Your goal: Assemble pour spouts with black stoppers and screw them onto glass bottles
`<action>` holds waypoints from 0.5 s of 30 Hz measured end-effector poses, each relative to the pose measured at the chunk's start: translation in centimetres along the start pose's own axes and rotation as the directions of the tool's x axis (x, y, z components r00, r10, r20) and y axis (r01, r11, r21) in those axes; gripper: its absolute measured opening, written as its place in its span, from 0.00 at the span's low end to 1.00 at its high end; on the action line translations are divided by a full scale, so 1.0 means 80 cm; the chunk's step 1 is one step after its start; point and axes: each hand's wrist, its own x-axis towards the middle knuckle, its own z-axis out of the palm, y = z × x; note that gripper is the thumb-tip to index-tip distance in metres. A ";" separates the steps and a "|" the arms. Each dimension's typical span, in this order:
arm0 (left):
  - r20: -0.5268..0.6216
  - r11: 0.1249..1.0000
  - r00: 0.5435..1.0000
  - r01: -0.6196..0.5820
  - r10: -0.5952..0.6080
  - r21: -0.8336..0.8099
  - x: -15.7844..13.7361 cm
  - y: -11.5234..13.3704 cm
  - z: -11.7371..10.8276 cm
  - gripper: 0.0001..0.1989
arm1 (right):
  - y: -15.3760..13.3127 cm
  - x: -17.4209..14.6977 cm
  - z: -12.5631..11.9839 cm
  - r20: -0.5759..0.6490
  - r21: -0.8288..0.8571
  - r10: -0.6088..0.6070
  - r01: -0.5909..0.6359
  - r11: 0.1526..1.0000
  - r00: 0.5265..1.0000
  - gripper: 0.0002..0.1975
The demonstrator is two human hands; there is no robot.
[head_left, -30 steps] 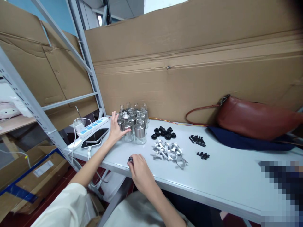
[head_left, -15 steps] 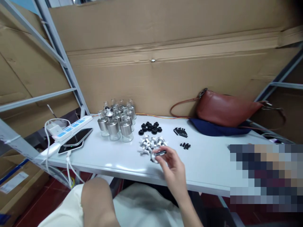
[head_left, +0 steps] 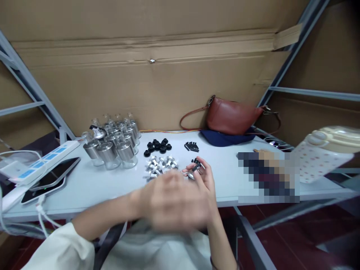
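Note:
My right hand [head_left: 208,180] holds a silver bottle spout [head_left: 190,174] with a black lever, its fingers closed around the piece above the front of the table. My left hand [head_left: 176,202] is smeared by motion, in front of the right hand; its fingers cannot be made out. Just beyond lies a heap of silver spout pieces [head_left: 157,165], partly hidden by my left hand. Black ring-like stoppers [head_left: 157,145] are grouped behind it. To their right are thin black levers [head_left: 191,146], and tiny black parts [head_left: 194,160] show near my right fingertips.
Several glass bottles with metal bands [head_left: 117,153] stand on the left; one wears a spout. A power strip [head_left: 47,161] and phone-like devices [head_left: 56,173] lie further left. A brown bag [head_left: 233,116] rests on a navy cap [head_left: 225,139]. A dotted bottle [head_left: 315,159] stands at right.
My left hand has come up from the lap to in front of my right hand. My right hand still holds the spout. The view has swung right, bringing in the dotted bottle.

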 end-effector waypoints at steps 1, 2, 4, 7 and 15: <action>0.018 0.997 0.998 -0.066 0.067 -0.025 0.013 0.003 0.014 0.17 | -0.001 0.000 0.000 0.010 0.014 0.013 -0.013 1.000 1.000 0.20; 0.033 0.984 0.986 -0.160 0.163 -0.073 0.025 0.005 0.027 0.18 | -0.001 -0.001 0.000 0.024 0.020 0.025 -0.026 0.999 0.999 0.20; 0.032 0.903 0.920 -0.375 0.390 -0.211 0.041 0.006 0.050 0.19 | -0.001 -0.002 0.001 0.052 0.026 0.043 -0.045 0.999 0.998 0.19; -0.043 0.714 0.789 -0.576 0.613 -0.397 0.048 0.001 0.075 0.22 | -0.001 -0.002 0.001 0.088 0.031 0.066 -0.069 0.997 0.994 0.20; -0.071 0.711 0.775 -0.609 0.629 -0.350 0.029 0.001 0.097 0.26 | -0.002 -0.001 0.000 0.121 -0.126 0.097 -0.081 0.989 0.988 0.15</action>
